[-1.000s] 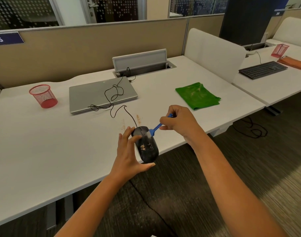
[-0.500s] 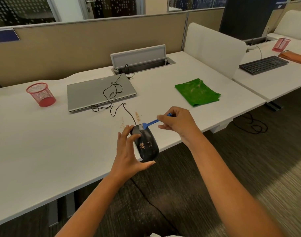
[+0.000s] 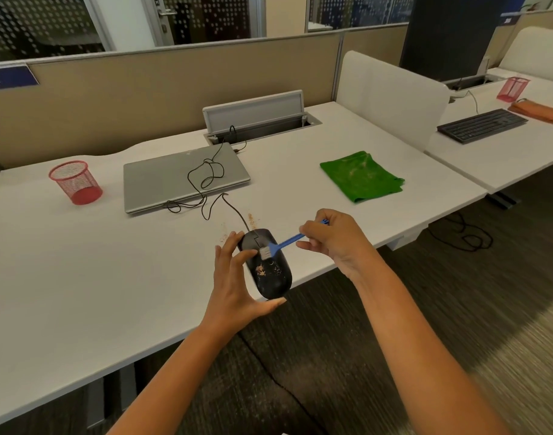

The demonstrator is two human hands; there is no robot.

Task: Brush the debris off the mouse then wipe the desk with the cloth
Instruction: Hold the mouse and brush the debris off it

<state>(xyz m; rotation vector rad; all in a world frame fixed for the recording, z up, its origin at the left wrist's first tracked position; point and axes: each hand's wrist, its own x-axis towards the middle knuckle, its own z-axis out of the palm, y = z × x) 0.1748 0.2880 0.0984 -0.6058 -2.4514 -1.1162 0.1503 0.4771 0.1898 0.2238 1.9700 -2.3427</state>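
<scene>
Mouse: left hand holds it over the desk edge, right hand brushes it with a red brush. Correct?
Not quite. The head view shows the brush is blue, not red. The rest stands: left hand holds the mouse, right hand brushes.

Laptop point(image 3: 181, 177) lies between bin point(image 3: 75, 182) and cloth point(image 3: 361, 177) on desk point(image 3: 80, 277).

A closed grey laptop point(image 3: 181, 180) lies flat, a red wire-mesh pen cup point(image 3: 75, 182) standing to its left. Behind it a grey cable-tray flap point(image 3: 253, 109) stands open. On the neighbouring white counter point(image 3: 501, 155) are a black keyboard point(image 3: 482, 124), a folded orange cloth point(image 3: 538, 111) and another red mesh cup point(image 3: 513, 88).
</scene>
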